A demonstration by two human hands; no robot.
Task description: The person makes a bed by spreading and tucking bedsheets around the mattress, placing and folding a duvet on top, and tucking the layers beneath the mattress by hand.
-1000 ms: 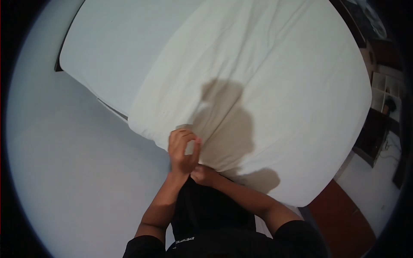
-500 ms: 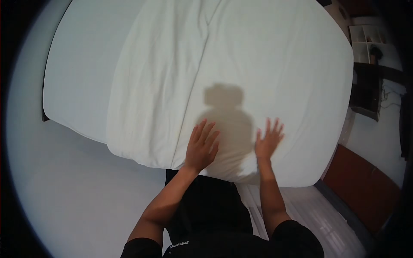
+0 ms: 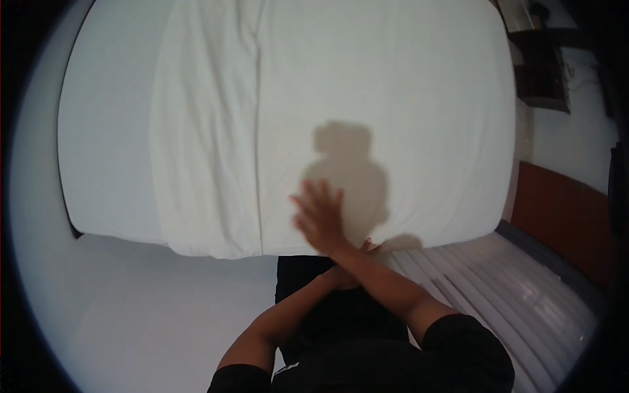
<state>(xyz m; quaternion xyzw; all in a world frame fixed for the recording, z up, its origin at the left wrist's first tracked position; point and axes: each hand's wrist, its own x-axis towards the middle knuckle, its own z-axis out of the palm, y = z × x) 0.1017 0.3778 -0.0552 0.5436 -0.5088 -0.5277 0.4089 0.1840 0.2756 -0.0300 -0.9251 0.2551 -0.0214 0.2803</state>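
Observation:
A white blanket (image 3: 406, 144) with a folded-back, wrinkled band (image 3: 196, 144) lies over the bed. My right hand (image 3: 320, 219) reaches across to the left over the blanket near the bed's edge, fingers spread and holding nothing; its outline is slightly blurred. My left hand (image 3: 344, 278) is at the edge of the bed, crossed beneath my right forearm, which hides most of it. A few of its fingertips show past the forearm, stretched out at the blanket's edge, with nothing visible in them.
Pale sheet (image 3: 105, 157) shows at the bed's left end. To the right are a sheer white curtain (image 3: 485, 281), a reddish-brown panel (image 3: 563, 216) and a dark shelf unit (image 3: 540, 78). My shadow falls on the blanket.
My right hand has swung left across the blanket, over my left arm. My left hand has moved right and back to the bed's edge. The view has shifted, and the fold now runs straighter.

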